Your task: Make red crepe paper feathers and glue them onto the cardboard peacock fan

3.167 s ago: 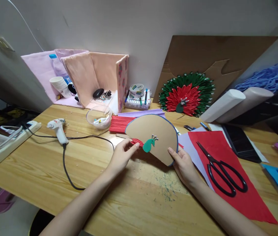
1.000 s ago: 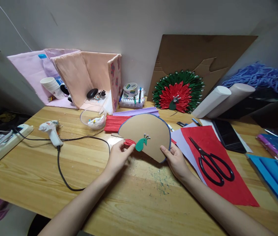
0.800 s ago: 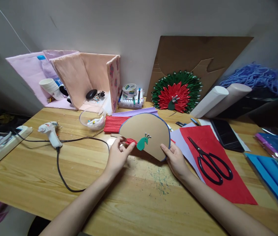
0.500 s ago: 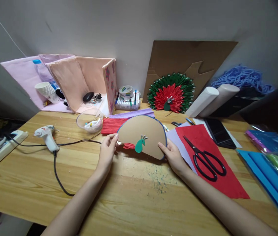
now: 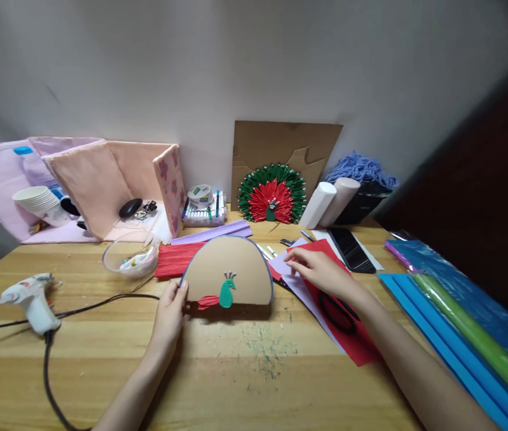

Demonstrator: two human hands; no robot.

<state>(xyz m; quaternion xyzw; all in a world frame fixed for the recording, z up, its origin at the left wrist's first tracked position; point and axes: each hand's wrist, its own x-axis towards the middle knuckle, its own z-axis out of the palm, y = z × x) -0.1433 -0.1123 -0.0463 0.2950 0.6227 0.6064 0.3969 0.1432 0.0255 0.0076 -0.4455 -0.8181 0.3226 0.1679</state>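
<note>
A brown cardboard half-disc (image 5: 231, 266) with a blue rim stands tilted on the wooden table (image 5: 218, 383). A green peacock cut-out (image 5: 226, 292) and a red paper feather (image 5: 208, 301) are stuck near its lower edge. My left hand (image 5: 169, 310) grips the disc's lower left edge, thumb on the front. My right hand (image 5: 318, 269) is off the disc, fingers stretched out and holding nothing, over the red paper sheet (image 5: 357, 344) and white sheet beside the disc. Black scissors (image 5: 335, 311) lie on the red sheet, partly hidden under my right wrist.
A glue gun (image 5: 32, 294) with its cable lies at the left. A glass bowl (image 5: 130, 258) and red crepe bundle (image 5: 174, 267) sit behind the disc. A finished peacock fan (image 5: 272, 199), marker box (image 5: 202, 211), phone (image 5: 350, 248) and blue paper rolls (image 5: 456, 335) stand around.
My right hand let go of the disc's right edge and moved right, over the paper sheets. My left hand shifted from the red feather to the disc's left edge. The view pulled back.
</note>
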